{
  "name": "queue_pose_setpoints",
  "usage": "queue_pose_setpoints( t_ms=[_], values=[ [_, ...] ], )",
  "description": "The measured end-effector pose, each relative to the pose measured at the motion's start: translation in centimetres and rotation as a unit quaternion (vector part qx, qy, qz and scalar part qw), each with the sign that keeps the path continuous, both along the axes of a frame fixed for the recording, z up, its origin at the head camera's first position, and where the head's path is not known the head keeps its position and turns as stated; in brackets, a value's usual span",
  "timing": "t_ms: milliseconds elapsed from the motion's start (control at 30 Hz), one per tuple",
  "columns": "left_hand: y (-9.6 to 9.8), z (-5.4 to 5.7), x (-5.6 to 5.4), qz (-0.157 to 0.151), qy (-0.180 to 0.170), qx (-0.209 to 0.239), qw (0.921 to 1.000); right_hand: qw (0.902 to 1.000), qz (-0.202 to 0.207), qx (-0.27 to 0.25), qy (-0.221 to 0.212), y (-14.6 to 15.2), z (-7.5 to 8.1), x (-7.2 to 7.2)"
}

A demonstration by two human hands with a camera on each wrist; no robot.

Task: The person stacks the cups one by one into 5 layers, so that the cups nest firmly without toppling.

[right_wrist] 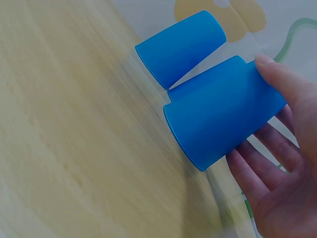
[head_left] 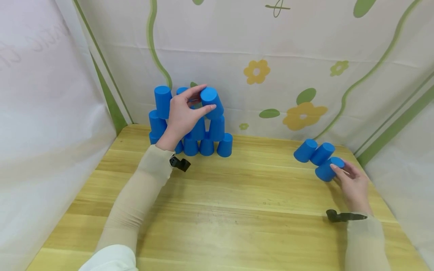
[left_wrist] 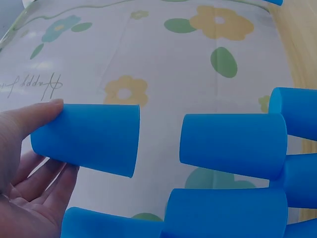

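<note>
My left hand [head_left: 182, 116] grips an upside-down blue cup [head_left: 213, 102] near its closed end, thumb on one side and fingers on the other. In the left wrist view a gap shows between that held cup [left_wrist: 94, 136] and the cup [left_wrist: 230, 144] under it. Behind the hand stand stacked rows of blue cups, with an upper cup [head_left: 163, 101] at the left; my hand hides part of them. On the right, my right hand [head_left: 354, 186] holds another upside-down blue cup [right_wrist: 223, 114] between thumb and fingers. Its rim is close to the table.
Two more upside-down cups, a farther one [head_left: 306, 150] and a nearer one [head_left: 323, 153], stand beside the right hand's cup. A patterned cloth [head_left: 234, 86] hangs behind the wooden table [head_left: 230, 210], and white cloth [head_left: 44, 124] hangs at the left side.
</note>
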State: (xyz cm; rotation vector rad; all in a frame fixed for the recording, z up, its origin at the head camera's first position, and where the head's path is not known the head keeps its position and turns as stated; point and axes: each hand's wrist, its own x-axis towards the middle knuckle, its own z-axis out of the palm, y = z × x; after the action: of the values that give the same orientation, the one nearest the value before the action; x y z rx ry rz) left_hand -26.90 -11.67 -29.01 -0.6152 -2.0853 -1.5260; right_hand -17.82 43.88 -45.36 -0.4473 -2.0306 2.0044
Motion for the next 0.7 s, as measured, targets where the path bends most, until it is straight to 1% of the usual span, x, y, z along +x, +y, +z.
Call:
queue_pose_setpoints(
  t_ms=[100,167,233,333,433,533,600,700],
  values=[
    [0.0,0.4,-0.2,0.006,0.0,-0.006,1.0,1.0,0.001,0.002,0.002,0.0,0.0,0.0],
    [0.0,1.0,-0.4,0.004,0.004,-0.013,0.9999,1.0,0.001,0.001,0.004,0.0,0.0,0.0],
    [-0.2,1.8,-0.7,-0.002,0.009,-0.025,0.9997,1.0,0.0,0.004,0.002,-0.1,0.0,0.0],
    [-0.7,3.3,-1.5,-0.008,0.007,-0.052,0.9986,1.0,-0.003,0.008,-0.002,-0.1,0.1,0.0],
    [-1.1,4.5,-2.3,-0.016,-0.018,-0.078,0.9966,0.9999,-0.005,0.011,-0.008,0.1,0.0,-0.1],
    [-1.4,5.2,-3.1,-0.025,-0.055,-0.099,0.9933,0.9998,-0.006,0.014,-0.009,0.2,-0.1,-0.2],
    [-1.5,5.4,-3.4,-0.029,-0.077,-0.117,0.9897,0.9999,-0.006,0.012,-0.004,0.2,-0.2,-0.2],
    [-1.6,5.4,-3.7,-0.028,-0.102,-0.143,0.9841,0.9999,-0.005,0.01,0.008,0.1,-0.3,-0.2]
  ],
)
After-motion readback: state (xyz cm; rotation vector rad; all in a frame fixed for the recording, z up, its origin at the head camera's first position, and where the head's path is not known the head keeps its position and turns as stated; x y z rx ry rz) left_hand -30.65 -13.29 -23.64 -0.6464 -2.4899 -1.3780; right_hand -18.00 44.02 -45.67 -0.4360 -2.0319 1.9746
